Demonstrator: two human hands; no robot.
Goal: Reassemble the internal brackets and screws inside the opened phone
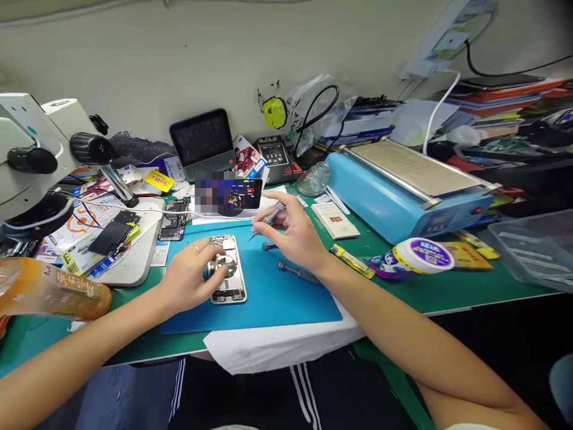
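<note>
An opened phone (235,283), its inner parts bare in a pale frame, lies on the blue mat (277,304). My left hand (192,272) grips its left side, thumb and fingers bent over the inside and hiding part of it. To the right and slightly above, my right hand (293,227) is closed around a grey screwdriver (274,212). Its thin tip points down to the left, apart from the phone. Below my right hand, two more screwdrivers lie on the mat; one is a longer grey screwdriver (293,270), partly behind my wrist.
Behind the mat a phone with a lit screen (244,194) leans upright. On the left stand a microscope (40,155) and an orange-tinted bottle (58,289). To the right are a blue heating machine (385,197), a white-lidded tub (414,257) and a clear plastic box (532,251).
</note>
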